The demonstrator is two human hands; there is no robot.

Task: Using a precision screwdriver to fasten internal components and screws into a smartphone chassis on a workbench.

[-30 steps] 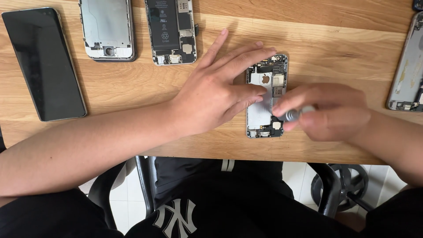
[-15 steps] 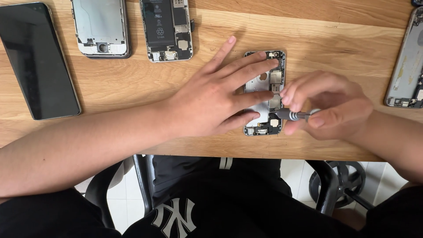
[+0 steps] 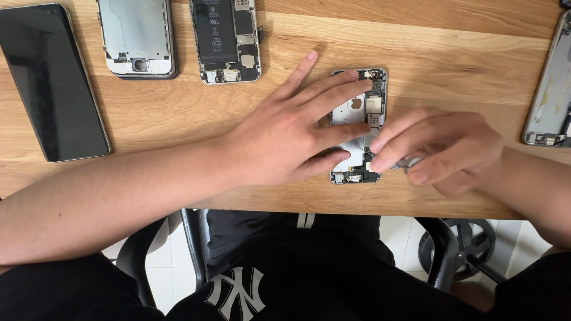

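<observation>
An opened silver phone chassis (image 3: 355, 110) lies near the front edge of a wooden table (image 3: 178, 113), its inner parts exposed. My left hand (image 3: 297, 128) rests flat across it, fingers spread and pressing it down. My right hand (image 3: 437, 148) sits at the chassis's lower right corner, fingers pinched around a small metal tool (image 3: 410, 161), its tip hidden by my fingers.
A dark-screened phone (image 3: 50, 80) lies at the far left. A bare silver back housing (image 3: 137, 35) and an opened phone with a black battery (image 3: 225, 38) lie at the back. Another housing (image 3: 550, 95) is at the right edge. A chair base (image 3: 458, 249) shows below.
My right hand has shifted a little at the chassis's lower right while keeping the tool. My left hand stays pressed on the chassis. The camera view moved slightly.
</observation>
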